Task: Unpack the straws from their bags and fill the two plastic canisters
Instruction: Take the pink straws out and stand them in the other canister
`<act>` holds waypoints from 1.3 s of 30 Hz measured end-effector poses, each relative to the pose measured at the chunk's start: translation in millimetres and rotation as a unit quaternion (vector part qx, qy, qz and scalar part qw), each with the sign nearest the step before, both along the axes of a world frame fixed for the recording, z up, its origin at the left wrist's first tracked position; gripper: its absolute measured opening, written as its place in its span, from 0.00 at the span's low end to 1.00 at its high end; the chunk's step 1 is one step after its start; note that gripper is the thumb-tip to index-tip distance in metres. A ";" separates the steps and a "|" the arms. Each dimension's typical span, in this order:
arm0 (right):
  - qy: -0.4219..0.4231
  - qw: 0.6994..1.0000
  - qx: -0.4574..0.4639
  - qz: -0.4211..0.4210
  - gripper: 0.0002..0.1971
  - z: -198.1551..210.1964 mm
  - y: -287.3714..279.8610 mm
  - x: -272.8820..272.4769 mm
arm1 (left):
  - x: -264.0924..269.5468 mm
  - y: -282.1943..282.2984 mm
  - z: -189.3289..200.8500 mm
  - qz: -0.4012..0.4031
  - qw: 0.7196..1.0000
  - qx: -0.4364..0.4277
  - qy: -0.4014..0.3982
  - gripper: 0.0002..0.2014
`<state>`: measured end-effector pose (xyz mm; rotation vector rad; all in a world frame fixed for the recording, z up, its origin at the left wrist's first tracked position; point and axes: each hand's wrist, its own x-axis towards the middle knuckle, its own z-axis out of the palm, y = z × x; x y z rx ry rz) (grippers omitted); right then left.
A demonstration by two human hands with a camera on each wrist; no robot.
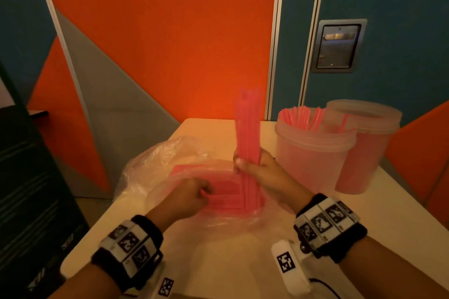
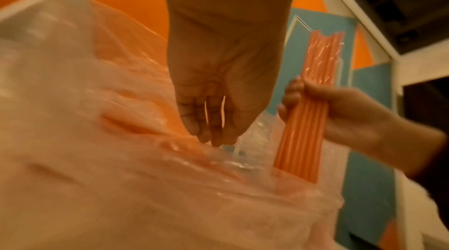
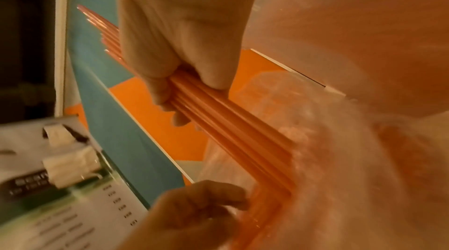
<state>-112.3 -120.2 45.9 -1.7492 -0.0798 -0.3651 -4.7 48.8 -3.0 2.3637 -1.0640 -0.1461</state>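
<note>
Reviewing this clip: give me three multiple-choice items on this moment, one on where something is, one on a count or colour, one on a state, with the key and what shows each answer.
1. Where do the canisters stand relative to the big clear bag?
A. To its right on the table
B. To its left
C. Inside it

2. How many plastic canisters are in view?
A. One
B. Two
C. Four

3. How is the packet of pink straws held?
A. Lying flat on the table
B. Upright in the right hand
C. Upright in the left hand

Key:
1 A: the front canister and the rear canister stand right of the big clear bag on the table.
2 B: only those two show, side by side.
3 B: the right hand grips the packet of pink straws upright, its lower end in the bag; the left hand is at the bag.
</note>
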 end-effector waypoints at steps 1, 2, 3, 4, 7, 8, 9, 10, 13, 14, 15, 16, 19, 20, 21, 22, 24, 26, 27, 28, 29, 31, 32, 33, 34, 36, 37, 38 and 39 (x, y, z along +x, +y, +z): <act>-0.015 0.999 0.044 -0.007 0.06 6.3 -0.5 -1.4 | -5.8 -10.2 0.4 -0.018 0.999 0.027 -0.032 0.16; -0.029 0.997 0.075 -0.014 0.06 11.7 -1.0 -2.3 | -10.9 -20.2 -0.3 -0.034 0.996 0.050 -0.068 0.18; -0.037 0.995 0.088 -0.025 0.06 16.3 -1.5 -3.4 | -14.7 -29.4 -2.1 -0.050 0.991 0.068 -0.100 0.20; -0.036 0.995 0.081 -0.040 0.06 18.3 -2.5 -3.4 | -17.7 -38.5 -5.7 -0.071 0.986 0.079 -0.125 0.22; 0.011 0.995 -0.023 -0.098 0.05 13.7 -5.8 -3.0 | -23.6 -59.5 -20.0 -0.093 0.976 0.144 -0.136 0.28; 0.035 0.990 -0.072 -0.117 0.06 9.6 -7.8 -2.9 | -24.8 -64.1 -24.6 -0.084 0.972 0.173 -0.134 0.30; 0.060 0.982 -0.122 -0.132 0.07 5.2 -9.7 -3.0 | -26.0 -67.9 -27.4 -0.077 0.969 0.192 -0.133 0.31; 0.085 0.973 -0.162 -0.141 0.08 1.4 -11.4 -3.3 | -25.6 -70.9 -30.4 -0.071 0.968 0.197 -0.136 0.32; 0.147 0.951 -0.233 -0.141 0.13 -5.9 -12.5 -6.1 | -24.7 -74.5 -33.8 -0.078 0.965 0.201 -0.150 0.26; 0.161 0.944 -0.254 -0.138 0.15 -7.4 -11.5 -7.0 | -24.8 -74.3 -34.2 -0.083 0.961 0.211 -0.159 0.23; 0.173 0.935 -0.278 -0.137 0.17 -8.8 -10.8 -7.5 | -25.0 -73.4 -34.4 -0.086 0.957 0.219 -0.170 0.20; 0.181 0.925 -0.305 -0.139 0.18 -10.2 -10.2 -7.6 | -25.4 -71.9 -34.1 -0.086 0.958 0.216 -0.167 0.18; 0.195 0.896 -0.369 -0.153 0.19 -10.8 -10.8 -7.8 | -25.4 -68.9 -33.4 -0.089 0.966 0.186 -0.159 0.17; 0.195 0.890 -0.381 -0.158 0.18 -10.5 -12.3 -7.8 | -25.1 -67.7 -33.0 -0.089 0.966 0.176 -0.167 0.17; 0.199 0.887 -0.385 -0.162 0.17 -10.3 -14.0 -7.9 | -24.9 -66.2 -33.1 -0.089 0.967 0.161 -0.177 0.16; 0.201 0.886 -0.383 -0.165 0.16 -10.2 -15.4 -8.2 | -24.1 -64.4 -34.2 -0.089 0.967 0.144 -0.190 0.14; 0.211 0.885 -0.377 -0.171 0.16 -10.2 -17.1 -9.0 | -23.9 -59.5 -35.0 -0.092 0.968 0.109 -0.206 0.12; 0.216 0.879 -0.385 -0.180 0.15 -10.9 -17.5 -9.5 | -23.9 -54.5 -33.8 -0.096 0.971 0.075 -0.204 0.12; 0.219 0.875 -0.390 -0.185 0.15 -11.3 -17.1 -10.0 | -23.5 -52.9 -33.4 -0.096 0.971 0.069 -0.206 0.13; 0.220 0.870 -0.398 -0.190 0.14 -11.9 -16.7 -10.7 | -22.7 -51.7 -32.6 -0.091 0.971 0.069 -0.211 0.15; 0.221 0.864 -0.409 -0.195 0.13 -12.4 -16.1 -11.6 | -23.2 -50.4 -30.5 -0.082 0.970 0.074 -0.218 0.15; 0.220 0.854 -0.426 -0.203 0.12 -12.8 -15.3 -14.0 | -23.7 -48.5 -26.8 -0.063 0.966 0.075 -0.238 0.16; 0.217 0.851 -0.432 -0.205 0.13 -12.4 -14.9 -15.4 | -23.4 -47.8 -25.8 -0.053 0.964 0.077 -0.250 0.16; 0.213 0.850 -0.435 -0.209 0.13 -11.7 -14.3 -16.9 | -24.3 -46.8 -24.4 -0.043 0.961 0.084 -0.261 0.17; 0.207 0.849 -0.437 -0.214 0.13 -10.8 -14.3 -17.6 | -25.0 -46.2 -23.3 -0.037 0.959 0.095 -0.266 0.17; 0.195 0.850 -0.435 -0.224 0.13 -9.5 -16.0 -18.0 | -25.8 -42.9 -20.0 -0.032 0.961 0.085 -0.260 0.15; 0.187 0.855 -0.427 -0.227 0.12 -9.3 -18.1 -18.3 | -24.8 -40.9 -18.3 -0.038 0.966 0.056 -0.250 0.14; 0.180 0.861 -0.416 -0.231 0.12 -9.6 -21.1 -18.4 | -24.0 -38.6 -16.5 -0.045 0.971 0.014 -0.233 0.14; 0.178 0.866 -0.405 -0.234 0.12 -10.5 -24.8 -18.7 | -23.3 -35.9 -14.1 -0.054 0.978 -0.026 -0.201 0.13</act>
